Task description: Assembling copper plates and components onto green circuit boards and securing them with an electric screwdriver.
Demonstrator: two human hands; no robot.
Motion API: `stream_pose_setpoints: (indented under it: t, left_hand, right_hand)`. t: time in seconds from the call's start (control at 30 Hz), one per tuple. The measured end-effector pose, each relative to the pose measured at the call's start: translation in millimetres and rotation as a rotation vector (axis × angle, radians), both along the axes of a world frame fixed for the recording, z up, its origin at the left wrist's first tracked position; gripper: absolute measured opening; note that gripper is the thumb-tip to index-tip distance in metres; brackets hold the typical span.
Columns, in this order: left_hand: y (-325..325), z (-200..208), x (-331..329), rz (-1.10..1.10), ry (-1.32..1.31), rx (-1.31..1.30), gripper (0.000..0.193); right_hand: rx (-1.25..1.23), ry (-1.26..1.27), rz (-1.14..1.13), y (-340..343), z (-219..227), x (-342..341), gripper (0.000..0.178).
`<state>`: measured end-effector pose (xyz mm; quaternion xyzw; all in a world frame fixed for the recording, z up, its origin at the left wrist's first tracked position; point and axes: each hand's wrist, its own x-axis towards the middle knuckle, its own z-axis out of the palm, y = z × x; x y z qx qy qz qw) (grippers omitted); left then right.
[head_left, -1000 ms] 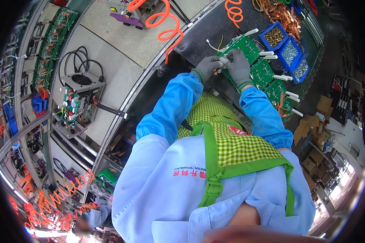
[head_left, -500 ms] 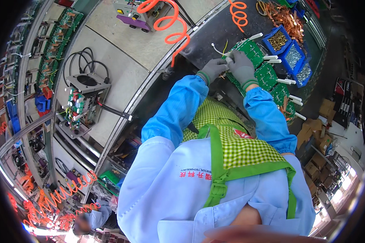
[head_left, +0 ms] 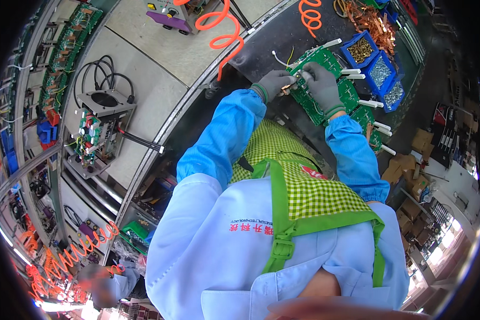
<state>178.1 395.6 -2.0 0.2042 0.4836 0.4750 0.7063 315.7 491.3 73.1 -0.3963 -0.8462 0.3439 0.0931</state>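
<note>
Green circuit boards (head_left: 348,97) lie in a joined row on the dark bench top (head_left: 266,50), beyond the person's apron (head_left: 282,144) and just beside three blue bins. The first bin (head_left: 351,62) holds a heap of small brass-coloured pieces; the second bin (head_left: 369,81) and the third bin (head_left: 388,106) (the last set farthest along the row) hold silvery small parts, too fine to make out singly. Past them sits a loose pile of copper-coloured strips (head_left: 377,29). Both forearms, in blue sleeves, reach forward, bringing the grey-gloved hands close together at the near edge of the boards. The left hand (head_left: 272,84) is at that edge, its fingers curled in and nearly together, with a small copper-coloured piece (head_left: 287,88) pinched at the tips. The right hand (head_left: 321,85) comes over the boards from the other side, fingers bent toward the left hand's fingertips; the gap between its own tips is small, and whether it grips anything cannot be told. The boards are flat and dotted with pale spots, white bars (head_left: 372,103) jut from their far side toward the bins, and a pale wire (head_left: 278,60) sticks out at one end.
</note>
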Motion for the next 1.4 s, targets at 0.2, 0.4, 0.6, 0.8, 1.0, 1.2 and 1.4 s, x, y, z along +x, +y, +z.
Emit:
stream_pose_setpoints:
  t: [0.2, 0.4, 0.6, 0.8, 1.0, 1.2, 1.4]
  left_hand:
    - [0.9, -4.2, 2.8, 0.008, -0.040, 0.047, 0.024]
    - [1.7, -10.0, 4.2, 0.026, -0.021, 0.036, 0.021]
    - [2.1, -8.5, 2.1, 0.023, -0.009, 0.054, 0.022]
    - [3.3, -12.6, 4.3, 0.026, 0.040, 0.069, 0.021]
    - [2.4, -16.3, 4.6, 0.001, 0.065, 0.054, 0.026]
    - [2.6, -13.8, 4.2, 0.016, 0.051, 0.057, 0.024]
    - [2.6, -13.9, 3.6, 0.020, 0.029, 0.065, 0.022]
  right_hand:
    - [0.177, 0.021, 0.089, -15.7, -12.3, 7.6, 0.012]
    - [0.137, 0.099, 0.085, -16.6, -14.5, 7.8, 0.011]
    - [0.052, 0.099, 0.033, -14.3, -14.9, 3.7, 0.012]
    - [0.186, 0.065, 0.132, -11.1, -13.1, 3.6, 0.015]
    - [0.252, 0.051, 0.111, -13.6, -18.1, 7.1, 0.016]
    - [0.237, 0.073, 0.078, -17.2, -18.5, 6.2, 0.015]
    - [0.231, 0.163, 0.100, -18.3, -20.8, 8.4, 0.017]
